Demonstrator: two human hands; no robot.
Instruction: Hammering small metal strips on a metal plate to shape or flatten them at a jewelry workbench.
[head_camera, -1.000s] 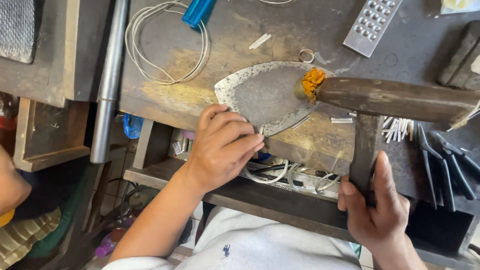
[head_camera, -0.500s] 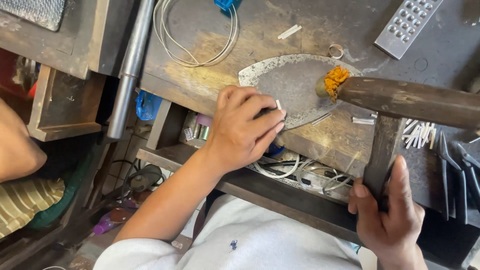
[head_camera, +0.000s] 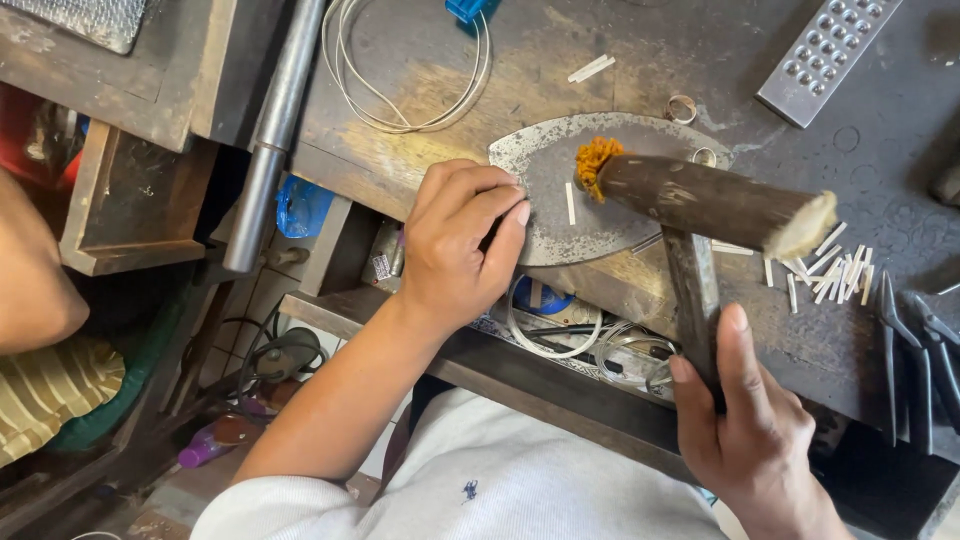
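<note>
Mallet (head_camera: 715, 205), wooden, dark cylindrical head w/ frayed pale end; I see my right hand (head_camera: 750, 430) wrapped tight round its handle low down, thumb up along the shaft. Head hangs over the metal plate (head_camera: 560, 215), a worn leaf-shaped steel slab on the tabletop (head_camera: 420, 170). Judged: mallet stiff, head-heavy, best held near handle end as now.

Left hand (head_camera: 460, 245): fingers curled, tips pressed at plate's left edge; can't tell if anything is pinched under them.

Strip (head_camera: 571, 203): short pale metal piece lying on plate just beside mallet head. Looks light, thin, prob. bendable; pick up by the ends.

Other items:
- orange tuft (head_camera: 597, 160) at mallet's near end
- wire coil (head_camera: 410, 70), top
- steel rod (head_camera: 275, 130), left
- dapping block (head_camera: 825, 55), w/ round dimples, top right
- cut strips (head_camera: 830, 270), scattered right
- pliers (head_camera: 915, 350), far right
- small rings (head_camera: 682, 108) near plate
</note>
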